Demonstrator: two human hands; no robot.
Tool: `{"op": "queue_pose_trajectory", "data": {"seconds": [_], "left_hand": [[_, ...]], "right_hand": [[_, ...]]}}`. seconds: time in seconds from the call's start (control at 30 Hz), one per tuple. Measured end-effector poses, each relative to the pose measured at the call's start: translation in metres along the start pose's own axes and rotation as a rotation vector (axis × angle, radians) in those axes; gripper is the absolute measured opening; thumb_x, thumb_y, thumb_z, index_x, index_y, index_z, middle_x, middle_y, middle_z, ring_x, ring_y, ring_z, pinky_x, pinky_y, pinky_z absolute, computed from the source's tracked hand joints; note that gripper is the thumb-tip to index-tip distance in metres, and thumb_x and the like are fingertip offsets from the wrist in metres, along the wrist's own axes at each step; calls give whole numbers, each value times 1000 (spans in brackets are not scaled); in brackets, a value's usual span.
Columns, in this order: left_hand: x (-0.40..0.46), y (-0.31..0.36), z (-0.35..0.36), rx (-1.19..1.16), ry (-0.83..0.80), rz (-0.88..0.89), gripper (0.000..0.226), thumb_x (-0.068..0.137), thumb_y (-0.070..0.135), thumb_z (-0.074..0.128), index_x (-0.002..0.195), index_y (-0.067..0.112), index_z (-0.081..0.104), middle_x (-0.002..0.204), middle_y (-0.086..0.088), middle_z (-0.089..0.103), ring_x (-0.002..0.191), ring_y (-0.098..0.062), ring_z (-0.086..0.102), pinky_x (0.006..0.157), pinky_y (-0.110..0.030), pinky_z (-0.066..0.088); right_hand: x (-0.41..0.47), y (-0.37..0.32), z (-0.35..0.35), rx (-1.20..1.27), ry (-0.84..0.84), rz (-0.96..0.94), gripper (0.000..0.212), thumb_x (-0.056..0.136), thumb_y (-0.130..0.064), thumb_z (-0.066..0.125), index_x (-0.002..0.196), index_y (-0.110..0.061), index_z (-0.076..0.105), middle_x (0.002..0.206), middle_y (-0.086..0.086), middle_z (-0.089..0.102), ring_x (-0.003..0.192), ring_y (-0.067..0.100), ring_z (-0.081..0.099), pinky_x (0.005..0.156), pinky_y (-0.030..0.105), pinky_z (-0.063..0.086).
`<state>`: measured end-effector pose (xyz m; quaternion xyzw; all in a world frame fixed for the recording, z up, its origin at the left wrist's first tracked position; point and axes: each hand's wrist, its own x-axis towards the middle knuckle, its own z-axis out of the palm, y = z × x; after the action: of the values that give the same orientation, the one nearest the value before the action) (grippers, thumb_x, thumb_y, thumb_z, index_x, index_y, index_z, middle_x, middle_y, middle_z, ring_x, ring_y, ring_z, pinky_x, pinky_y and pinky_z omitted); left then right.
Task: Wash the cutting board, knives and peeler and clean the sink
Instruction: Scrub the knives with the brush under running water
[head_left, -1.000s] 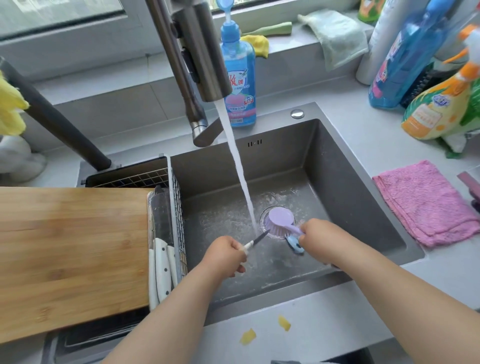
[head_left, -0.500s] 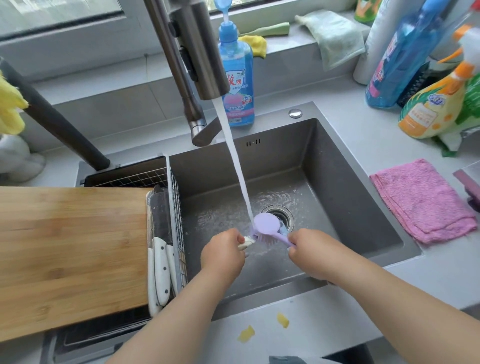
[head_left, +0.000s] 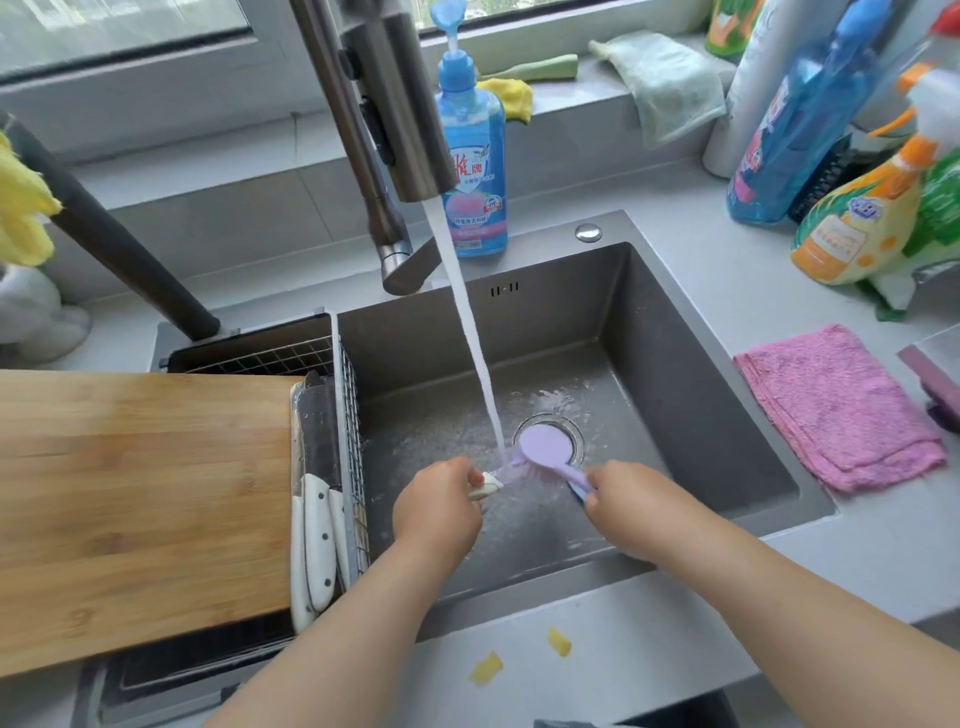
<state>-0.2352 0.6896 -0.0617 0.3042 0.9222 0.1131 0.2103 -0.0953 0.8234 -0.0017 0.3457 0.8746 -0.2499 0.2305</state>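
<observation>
Chinese characters "雕牌" on blue soap bottle (head_left: 475, 171)

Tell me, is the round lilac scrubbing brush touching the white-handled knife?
Cannot tell. In the head view the lilac brush bristles meet the water stream right beside the white knife handle, but the blade is hidden.

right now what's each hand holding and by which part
The left hand grips a small knife by its white handle; its blade is hidden. The right hand grips the purple brush by its handle.

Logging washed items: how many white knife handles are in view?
4: three stand in the wire rack beside the cutting board, at and; one is in the left hand. More may be hidden.
</observation>
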Motion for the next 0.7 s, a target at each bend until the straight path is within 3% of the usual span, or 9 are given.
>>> {"op": "queue_pose_trajectory", "data": {"seconds": [0.07, 0.17, 0.27, 0.4, 0.5, 0.57, 0.7], "left_hand": [[0, 0, 0, -16, -5, -11, 24, 86, 28, 68, 109, 31, 65, 107, 3, 65, 94, -21, 61, 73, -30, 50], [1, 3, 2, -30, 6, -28, 23, 84, 27, 68, 107, 31, 65, 104, 2, 67, 91, -21, 61, 71, -30, 50], [2, 4, 1, -65, 7, -60, 23, 83, 29, 69, 106, 31, 67, 104, 2, 68, 93, -22, 62, 71, -28, 48], [2, 3, 2, -100, -12, -55, 22, 82, 28, 69, 104, 28, 69, 102, 1, 69, 93, -22, 62, 72, -28, 49], [3, 4, 3, -136, -16, -78, 16, 83, 29, 67, 98, 25, 70, 94, -1, 71, 87, -23, 64, 69, -28, 50], [4, 4, 4, -219, -47, -114, 10, 82, 30, 67, 88, 22, 70, 81, -1, 72, 76, -21, 67, 68, -30, 54], [4, 4, 4, -416, -137, -259, 18, 86, 18, 56, 77, 9, 69, 69, -8, 72, 52, -19, 69, 61, -38, 61]], "right_hand": [[-1, 2, -3, -18, 6, 1, 27, 97, -13, 36, 116, -14, 55, 75, 3, 45, 73, 24, 44, 43, 21, 21], [-7, 0, 4, 11, 21, -45, 17, 96, -18, 39, 101, -15, 55, 68, -3, 41, 61, 17, 43, 43, 23, 21], [-3, 0, 7, 18, 36, -54, 10, 95, -18, 40, 93, -19, 50, 67, -4, 41, 71, 23, 45, 45, 24, 21], [-1, 3, -1, -21, 43, -37, 32, 97, -11, 37, 121, -22, 54, 91, 9, 57, 79, 25, 45, 49, 28, 28], [-7, -4, 5, 22, 44, -68, 27, 96, -17, 39, 117, -14, 57, 84, 4, 50, 76, 24, 46, 45, 23, 23], [-6, -5, 5, 45, 41, -59, 29, 96, -17, 39, 119, -15, 57, 87, 6, 52, 77, 24, 45, 46, 24, 25], [8, 6, -4, 20, 63, 86, 39, 97, -13, 38, 134, -20, 47, 113, 13, 62, 82, 25, 46, 61, 26, 35]]}}
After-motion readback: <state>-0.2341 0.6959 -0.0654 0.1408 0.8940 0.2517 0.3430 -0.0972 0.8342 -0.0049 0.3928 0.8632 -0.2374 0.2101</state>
